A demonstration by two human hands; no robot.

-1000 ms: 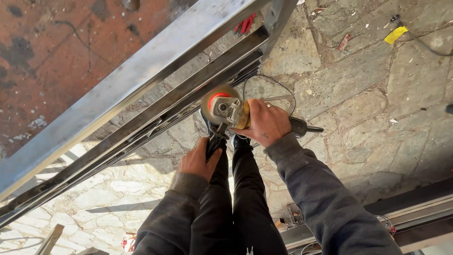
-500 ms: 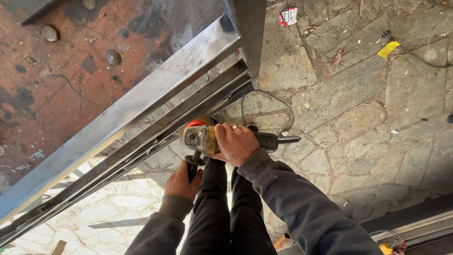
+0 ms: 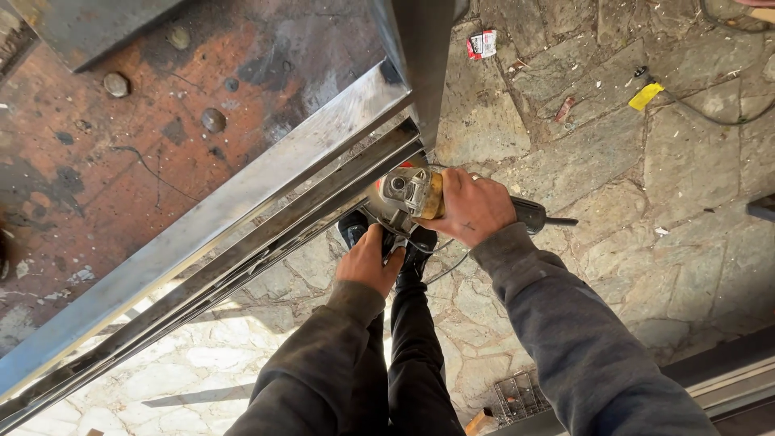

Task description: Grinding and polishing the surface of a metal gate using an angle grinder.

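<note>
Grinder (image 3: pixel 412 194) at frame centre, against the steel bars (image 3: pixel 242 234), much as half a second back. Right hand (image 3: pixel 472 208) clenched round its body. Left hand (image 3: pixel 369 262) curled round the side handle below. More rusty plate (image 3: pixel 97 161) now showing upper left.

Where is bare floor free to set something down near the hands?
Bare stone paving lies free right of the right hand, between the angle grinder and the yellow scrap. It is crowded around the left hand, where the steel frame rails, shoes and cable meet.
</note>
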